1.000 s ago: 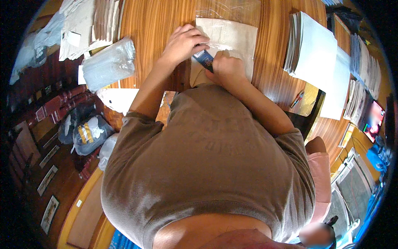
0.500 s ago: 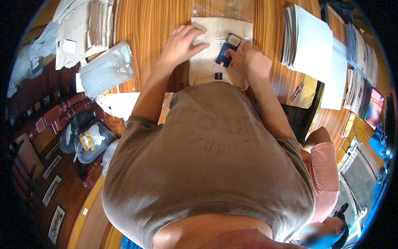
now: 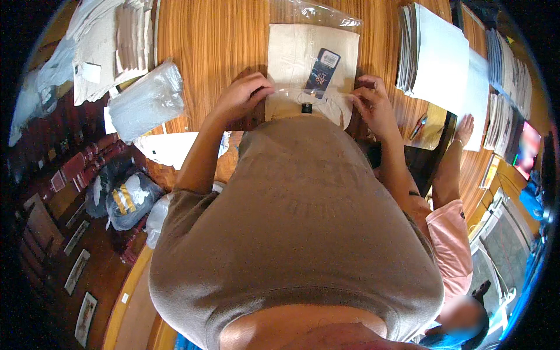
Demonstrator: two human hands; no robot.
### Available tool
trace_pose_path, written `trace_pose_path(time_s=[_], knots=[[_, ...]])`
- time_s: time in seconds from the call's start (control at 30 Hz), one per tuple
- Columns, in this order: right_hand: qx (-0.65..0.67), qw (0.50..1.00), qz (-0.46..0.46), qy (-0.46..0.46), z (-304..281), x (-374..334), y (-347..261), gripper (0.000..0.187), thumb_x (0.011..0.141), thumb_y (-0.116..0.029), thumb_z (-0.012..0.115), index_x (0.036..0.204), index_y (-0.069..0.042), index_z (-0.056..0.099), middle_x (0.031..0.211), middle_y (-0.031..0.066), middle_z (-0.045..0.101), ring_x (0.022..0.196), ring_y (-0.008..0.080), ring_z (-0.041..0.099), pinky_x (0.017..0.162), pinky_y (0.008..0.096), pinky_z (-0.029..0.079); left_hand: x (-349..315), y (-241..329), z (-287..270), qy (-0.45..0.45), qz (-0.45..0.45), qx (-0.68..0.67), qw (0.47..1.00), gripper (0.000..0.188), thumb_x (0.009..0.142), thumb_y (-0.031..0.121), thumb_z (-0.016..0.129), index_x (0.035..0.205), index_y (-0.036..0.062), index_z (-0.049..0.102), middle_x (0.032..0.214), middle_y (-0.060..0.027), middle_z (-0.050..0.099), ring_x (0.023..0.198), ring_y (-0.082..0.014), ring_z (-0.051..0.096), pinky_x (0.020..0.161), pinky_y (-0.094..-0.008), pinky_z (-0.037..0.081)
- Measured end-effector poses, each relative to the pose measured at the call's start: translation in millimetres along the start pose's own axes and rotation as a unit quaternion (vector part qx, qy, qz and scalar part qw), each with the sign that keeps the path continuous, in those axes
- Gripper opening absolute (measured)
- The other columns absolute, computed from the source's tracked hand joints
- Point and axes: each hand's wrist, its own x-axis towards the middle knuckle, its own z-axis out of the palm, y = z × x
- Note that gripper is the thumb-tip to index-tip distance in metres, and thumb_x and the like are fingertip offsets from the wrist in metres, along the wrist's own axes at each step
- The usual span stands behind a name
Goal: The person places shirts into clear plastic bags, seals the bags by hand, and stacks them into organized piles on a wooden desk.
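A folded beige garment [image 3: 284, 61] lies flat on the wooden table in front of me. A dark blue hang tag [image 3: 322, 73] with a pale panel rests on it, and a thin cord loops toward a small black label [image 3: 307, 108] nearer my body. Clear plastic [image 3: 329, 16] extends past the garment's far edge, and its near edge crosses over the garment below the tag. My left hand [image 3: 242, 98] pinches that near edge at the garment's left side. At the right side, my right hand [image 3: 374, 108] has thumb and finger closed on the same plastic edge.
A pile of clear bags [image 3: 149, 102] and stacked beige cloth [image 3: 96, 49] stand at left. White folded pieces [image 3: 437, 55] are piled at right, with a small red-and-black tool [image 3: 418, 127] nearby. Another person's hand [image 3: 465, 129] touches a pale sheet there.
My right hand has left the tag for the right edge. My left hand has drawn nearer and closed on the plastic. The tag sits more upright. The other person's arm has reached forward.
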Motion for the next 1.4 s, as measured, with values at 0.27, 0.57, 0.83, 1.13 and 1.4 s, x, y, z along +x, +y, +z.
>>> trace_pose_path(time_s=[0.27, 0.57, 0.83, 1.13, 1.4], knots=[[0.202, 0.934, 0.209, -0.206, 2, -49, -15, 0.026, 0.101, -0.026, 0.069, 0.102, -0.001, 0.071, 0.1, 0.012, 0.072, 0.098, 0.025, 0.068, 0.09, 0.0362, 0.052, -34, 27, 6, -0.156, -0.098, -0.076, 0.98, 0.026, 0.099, 0.028, 0.07, 0.105, 0.0031, 0.073, 0.097, -0.0136, 0.069, 0.094, -0.0306, 0.067, 0.083, -0.0393, 0.054], [0.365, 0.869, 0.329, 0.055, 39, -47, -6, 0.039, 0.107, -0.034, 0.061, 0.117, 0.003, 0.062, 0.1, 0.0191, 0.075, 0.079, 0.0281, 0.076, 0.067, 0.0379, 0.063, 46, 80, 46, -0.013, 0.052, 0.173, 0.983, 0.023, 0.095, 0.027, 0.071, 0.105, 0.0077, 0.077, 0.11, -0.0143, 0.073, 0.103, -0.0361, 0.069, 0.088, -0.0455, 0.056], [0.268, 0.934, 0.234, 0.038, 98, 30, -3, 0.054, 0.103, -0.045, 0.063, 0.089, 0.005, 0.072, 0.076, 0.0104, 0.073, 0.066, 0.0151, 0.067, 0.063, 0.0352, 0.055, 42, 115, 75, 0.036, 0.195, 0.119, 0.973, 0.019, 0.096, 0.021, 0.066, 0.098, 0.0038, 0.072, 0.104, -0.0133, 0.068, 0.089, -0.0353, 0.07, 0.074, -0.0476, 0.058], [0.426, 0.868, 0.256, 0.005, 118, 11, -43, 0.059, 0.109, -0.043, 0.048, 0.077, 0.0, 0.069, 0.066, 0.0107, 0.068, 0.053, 0.0193, 0.065, 0.053, 0.0314, 0.052, -10, 64, 19, -0.028, 0.241, 0.199, 0.95, 0.101, 0.072, 0.056, 0.086, 0.155, 0.0142, 0.049, 0.15, -0.0101, 0.052, 0.14, -0.0319, 0.048, 0.12, -0.0556, 0.033], [0.509, 0.795, 0.329, -0.02, 126, -81, -63, 0.047, 0.109, -0.042, 0.05, 0.109, 0.002, 0.067, 0.085, 0.0127, 0.071, 0.071, 0.0224, 0.07, 0.061, 0.0332, 0.057, -56, 9, 64, 0.068, 0.304, 0.225, 0.923, 0.045, 0.085, 0.03, 0.075, 0.126, 0.0137, 0.07, 0.139, -0.0032, 0.061, 0.138, -0.0263, 0.052, 0.119, -0.0513, 0.037]])
